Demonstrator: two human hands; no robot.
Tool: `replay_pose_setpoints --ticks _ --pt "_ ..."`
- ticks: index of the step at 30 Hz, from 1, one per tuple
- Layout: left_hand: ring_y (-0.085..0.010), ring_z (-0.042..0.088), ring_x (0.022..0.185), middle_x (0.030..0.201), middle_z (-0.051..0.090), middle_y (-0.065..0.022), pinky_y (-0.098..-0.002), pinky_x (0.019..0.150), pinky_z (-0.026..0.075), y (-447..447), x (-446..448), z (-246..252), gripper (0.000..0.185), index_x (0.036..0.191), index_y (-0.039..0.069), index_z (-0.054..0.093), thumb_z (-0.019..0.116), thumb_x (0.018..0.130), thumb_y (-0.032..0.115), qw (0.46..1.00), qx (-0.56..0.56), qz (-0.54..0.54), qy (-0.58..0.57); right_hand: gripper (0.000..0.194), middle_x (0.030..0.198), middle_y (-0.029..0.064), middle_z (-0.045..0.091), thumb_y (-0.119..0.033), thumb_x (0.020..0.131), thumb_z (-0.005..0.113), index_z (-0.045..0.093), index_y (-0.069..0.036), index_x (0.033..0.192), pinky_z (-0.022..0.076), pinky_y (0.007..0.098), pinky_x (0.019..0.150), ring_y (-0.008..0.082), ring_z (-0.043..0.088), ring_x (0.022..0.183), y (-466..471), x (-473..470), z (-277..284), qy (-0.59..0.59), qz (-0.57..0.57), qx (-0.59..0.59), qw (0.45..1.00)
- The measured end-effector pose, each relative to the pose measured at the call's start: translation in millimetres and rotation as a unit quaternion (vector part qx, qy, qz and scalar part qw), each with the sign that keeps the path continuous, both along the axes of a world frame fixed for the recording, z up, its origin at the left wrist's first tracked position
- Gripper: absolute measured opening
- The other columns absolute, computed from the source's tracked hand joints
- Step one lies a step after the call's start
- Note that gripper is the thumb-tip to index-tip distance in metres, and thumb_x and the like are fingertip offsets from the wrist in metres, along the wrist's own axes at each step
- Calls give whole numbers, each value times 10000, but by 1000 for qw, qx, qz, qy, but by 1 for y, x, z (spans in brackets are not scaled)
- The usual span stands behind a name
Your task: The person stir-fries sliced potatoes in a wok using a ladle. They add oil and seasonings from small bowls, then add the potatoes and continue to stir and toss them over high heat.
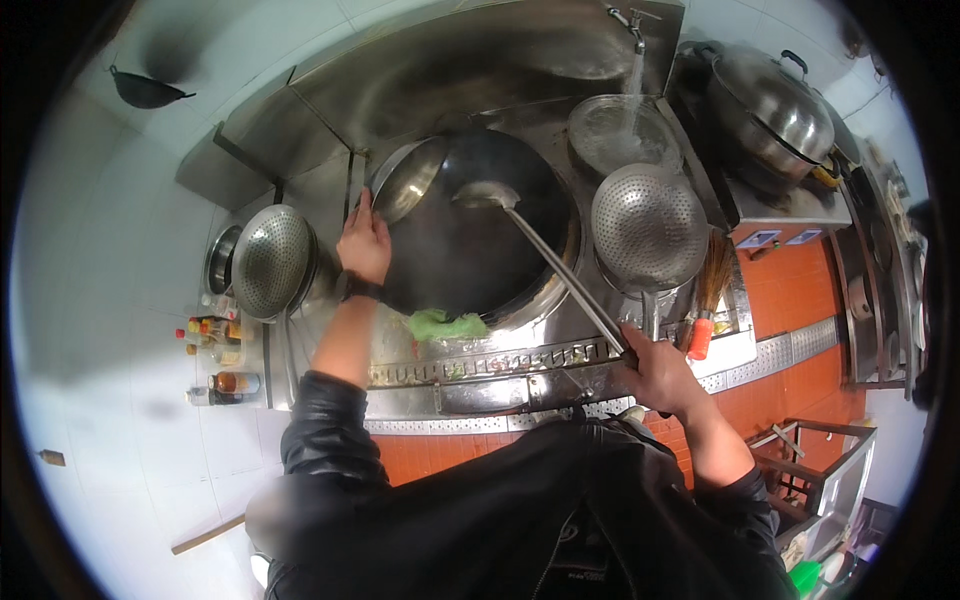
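My left hand grips the rim of a shiny metal bowl, tilted over the left side of a large dark wok. In my right hand is the handle end of a long metal ladle. Its scoop reaches over the upper middle of the wok, whose inside looks dark and hazy with steam. A green cloth lies against the wok's near edge. To the right of the wok, a perforated metal strainer rests on a pot, its handle close to my right hand.
Water runs from a tap into a full basin. A second perforated strainer and several bottles stand at left. An orange-handled brush lies at right, below a large lidded pot. A metal frame stands on the floor.
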State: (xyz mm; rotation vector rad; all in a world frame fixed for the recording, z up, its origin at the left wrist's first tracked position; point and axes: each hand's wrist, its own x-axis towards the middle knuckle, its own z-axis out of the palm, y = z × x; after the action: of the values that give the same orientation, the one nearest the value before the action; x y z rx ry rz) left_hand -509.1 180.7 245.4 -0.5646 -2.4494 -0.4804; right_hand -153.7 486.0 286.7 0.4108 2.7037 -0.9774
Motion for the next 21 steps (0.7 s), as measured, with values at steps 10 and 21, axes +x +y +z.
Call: replay_pose_setpoints --ticks 10,21 --pt "-282 625 586 678 630 -136 -368 518 521 -25 8 -42 191 911 -53 630 589 809 104 811 480 122 -313 588 694 20 546 8 839 578 389 12 1396 419 247 499 85 512 552 70 10 8 57 -117 -395 909" --pt "-207 644 860 900 651 -80 -224 691 526 -41 161 -33 107 969 -5 589 544 922 79 504 791 53 -343 265 598 23 506 9 812 525 530 11 1077 372 267 376 120 464 406 248 -71 47 309 -219 -330 865"
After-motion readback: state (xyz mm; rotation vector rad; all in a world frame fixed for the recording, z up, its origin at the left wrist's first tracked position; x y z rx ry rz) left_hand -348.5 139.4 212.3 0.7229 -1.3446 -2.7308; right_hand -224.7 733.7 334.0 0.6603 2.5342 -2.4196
